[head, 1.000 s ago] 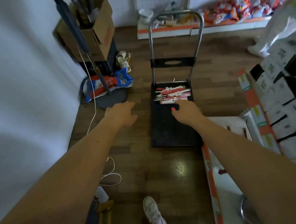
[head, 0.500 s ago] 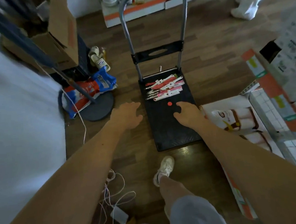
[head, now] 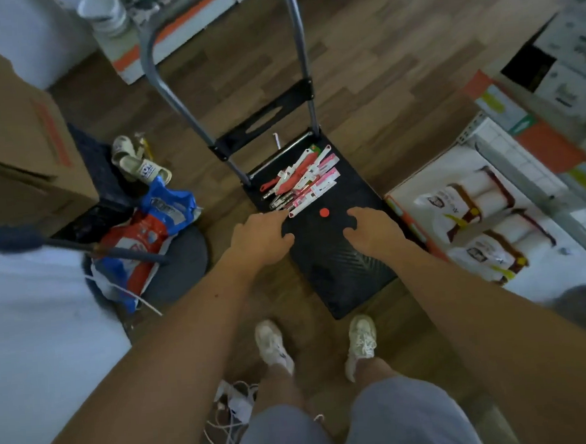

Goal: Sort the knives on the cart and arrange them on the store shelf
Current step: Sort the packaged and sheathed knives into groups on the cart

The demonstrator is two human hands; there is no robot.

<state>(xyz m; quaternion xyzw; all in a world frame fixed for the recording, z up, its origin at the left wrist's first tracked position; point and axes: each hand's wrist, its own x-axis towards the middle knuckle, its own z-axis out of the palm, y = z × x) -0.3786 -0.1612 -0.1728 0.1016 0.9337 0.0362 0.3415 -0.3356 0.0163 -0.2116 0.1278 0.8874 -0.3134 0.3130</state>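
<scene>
Several packaged knives (head: 301, 180) in red, pink and white card sleeves lie in a loose pile at the far end of a black platform cart (head: 335, 270), near its upright metal handle (head: 159, 82). A small red dot (head: 324, 212) sits on the deck just in front of the pile. My left hand (head: 260, 237) hovers over the deck's left edge, fingers spread, fingertips close to the nearest knife pack. My right hand (head: 374, 230) hovers over the deck's right side, fingers apart. Neither holds anything.
A low store shelf (head: 487, 162) with packaged rolls (head: 473, 224) runs along the right. On the left are cardboard boxes (head: 22, 142), a blue and red bag (head: 142, 241), sandals (head: 140, 162) and a round stand base. My feet (head: 275, 346) stand at the cart's near end, with cables (head: 231, 411) on the floor.
The view has tilted down and come closer to the cart. Both hands have moved in over the deck toward the knife pile, and both feet now stand at the cart's near end.
</scene>
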